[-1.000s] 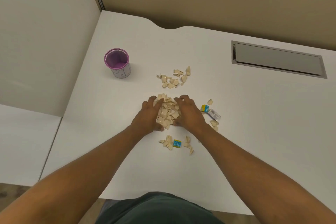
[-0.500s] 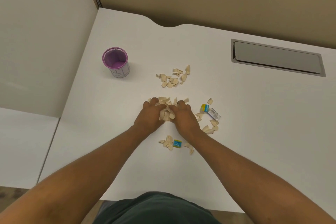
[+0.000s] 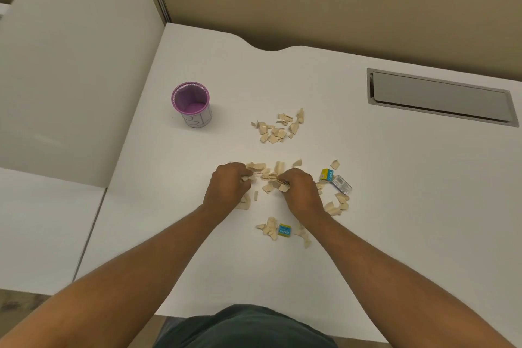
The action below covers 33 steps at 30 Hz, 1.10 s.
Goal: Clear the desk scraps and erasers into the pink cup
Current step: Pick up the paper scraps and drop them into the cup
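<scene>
both hands sit side by side on the white desk (image 3: 395,178), knuckles up, over the middle heap of scraps (image 3: 267,174). the left hand (image 3: 227,188) has its fingers curled into a loose fist with a few beige bits showing at the fingertips, and the right hand (image 3: 300,191) is curled the same way around a small bunch of scraps at its inner edge. each hand seems to be gathering its own handful, probably because such light, thin pieces are easier to scoop in a bunch than to pick up one at a time. plenty of loose pieces lie between and just beyond the fists, so this heap is only partly gathered. another cluster of scraps (image 3: 279,128) lies farther back, toward the pink cup (image 3: 191,104), which stands upright and open well to the left of the hands; nothing can be seen inside it. a small blue and yellow eraser (image 3: 284,230) sits near the front edge among a few more bits, between the forearms. two more erasers (image 3: 334,179) lie just to the right of the right hand, with scraps around them. judging from this, the clearing has barely begun and the handfuls must be carried left to the cup.
</scene>
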Each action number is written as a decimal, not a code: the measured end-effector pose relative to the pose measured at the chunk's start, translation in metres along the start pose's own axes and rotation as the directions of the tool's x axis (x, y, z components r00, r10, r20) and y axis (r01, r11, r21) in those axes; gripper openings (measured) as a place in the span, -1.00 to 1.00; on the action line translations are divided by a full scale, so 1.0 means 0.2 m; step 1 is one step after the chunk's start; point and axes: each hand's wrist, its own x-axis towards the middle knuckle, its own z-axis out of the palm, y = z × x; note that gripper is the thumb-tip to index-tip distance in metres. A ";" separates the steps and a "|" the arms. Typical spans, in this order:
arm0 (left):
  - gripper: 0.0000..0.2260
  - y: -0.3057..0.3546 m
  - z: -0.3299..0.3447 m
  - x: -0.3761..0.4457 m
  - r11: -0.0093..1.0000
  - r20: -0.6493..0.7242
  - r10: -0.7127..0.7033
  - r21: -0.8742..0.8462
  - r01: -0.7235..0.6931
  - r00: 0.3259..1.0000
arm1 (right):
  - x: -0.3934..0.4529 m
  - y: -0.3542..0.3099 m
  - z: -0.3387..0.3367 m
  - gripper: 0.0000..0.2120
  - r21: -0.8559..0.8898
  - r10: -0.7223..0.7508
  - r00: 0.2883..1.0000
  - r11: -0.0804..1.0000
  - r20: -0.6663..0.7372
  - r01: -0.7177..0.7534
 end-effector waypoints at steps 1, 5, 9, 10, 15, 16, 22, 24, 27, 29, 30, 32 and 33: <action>-0.75 0.00 -0.04 0.00 1.000 -0.026 0.005 0.000 -0.005 1.000 | 0.00 0.01 0.00 -0.75 0.012 -0.003 1.000 1.000 -0.001 0.003; -0.76 0.02 -0.28 0.06 0.997 -0.139 0.074 0.009 -0.074 0.987 | 0.01 0.02 0.02 -0.71 0.042 -0.026 1.000 0.999 -0.001 0.026; -0.79 0.04 -0.60 0.24 0.997 -0.324 0.073 0.033 -0.066 0.943 | 0.01 0.02 0.03 -0.70 0.034 -0.045 0.999 0.998 0.003 0.045; -0.81 0.04 -0.67 0.30 0.997 -0.353 0.048 0.068 -0.026 0.934 | 0.01 0.02 0.03 -0.69 0.031 -0.045 0.999 0.998 0.005 0.045; -0.76 -0.01 -0.84 0.58 0.967 -0.314 -0.046 0.225 0.122 0.948 | 0.00 0.04 0.02 -0.67 0.033 -0.039 0.999 0.999 0.011 0.039; -0.76 -0.02 -0.85 0.62 0.957 -0.287 -0.077 0.249 0.152 0.955 | 0.00 0.04 0.02 -0.66 0.040 -0.037 0.999 0.999 0.013 0.036; -0.72 -0.02 -0.81 0.75 0.882 -0.119 -0.174 0.423 0.208 0.978 | 0.00 0.04 0.01 -0.64 0.042 -0.050 0.998 0.998 0.035 0.048; -0.73 -0.01 -0.80 0.77 0.870 -0.089 -0.170 0.454 0.192 0.981 | -0.01 0.04 0.01 -0.64 0.048 -0.055 0.998 0.997 0.032 0.054; -0.75 0.03 -0.82 0.78 0.871 -0.034 -0.183 0.458 0.178 0.983 | 0.00 0.04 0.01 -0.65 0.046 -0.054 0.998 0.998 0.033 0.053; -0.77 0.05 -0.84 0.79 0.879 -0.042 -0.181 0.442 0.181 0.983 | 0.00 0.04 0.01 -0.65 0.048 -0.056 0.998 0.997 0.030 0.055; -0.78 0.06 -0.86 0.79 0.884 -0.045 -0.175 0.434 0.177 0.984 | 0.00 0.04 0.01 -0.65 0.049 -0.058 0.998 0.997 0.031 0.057; -0.79 0.09 -0.89 0.79 0.887 -0.039 -0.160 0.433 0.161 0.986 | 0.00 0.04 0.00 -0.66 0.051 -0.066 0.997 0.997 0.033 0.064; -0.77 0.09 -0.90 0.79 0.884 -0.039 -0.149 0.442 0.151 0.988 | 0.00 0.04 0.00 -0.66 0.053 -0.070 0.997 0.996 0.034 0.068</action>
